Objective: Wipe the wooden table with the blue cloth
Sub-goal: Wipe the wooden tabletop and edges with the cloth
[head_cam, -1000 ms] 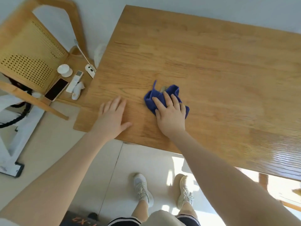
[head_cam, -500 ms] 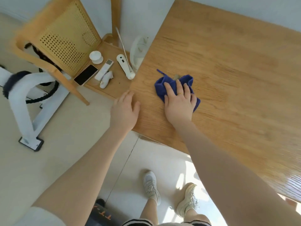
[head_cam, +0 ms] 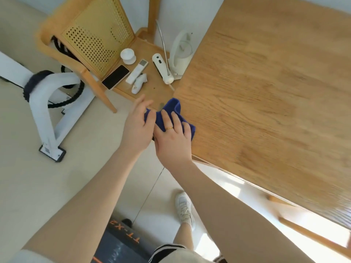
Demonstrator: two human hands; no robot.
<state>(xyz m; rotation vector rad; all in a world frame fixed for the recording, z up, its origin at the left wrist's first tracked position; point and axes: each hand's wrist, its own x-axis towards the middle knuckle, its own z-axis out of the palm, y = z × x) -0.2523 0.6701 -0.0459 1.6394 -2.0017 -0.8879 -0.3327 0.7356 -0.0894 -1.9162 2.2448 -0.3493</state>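
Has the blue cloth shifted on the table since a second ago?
Yes. The blue cloth has slid under the right hand toward the wooden table's corner beside the chair, now partly overhanging it.

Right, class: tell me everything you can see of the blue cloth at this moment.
The blue cloth is a small, deep-blue, soft-looking fabric, bunched and creased rather than spread flat. It lies at the near left corner of the wooden table, part of it past the edge. The right hand, wearing a gold ring, rests on top with fingers spread; the left hand touches its left end. Much of it is hidden beneath the hands.
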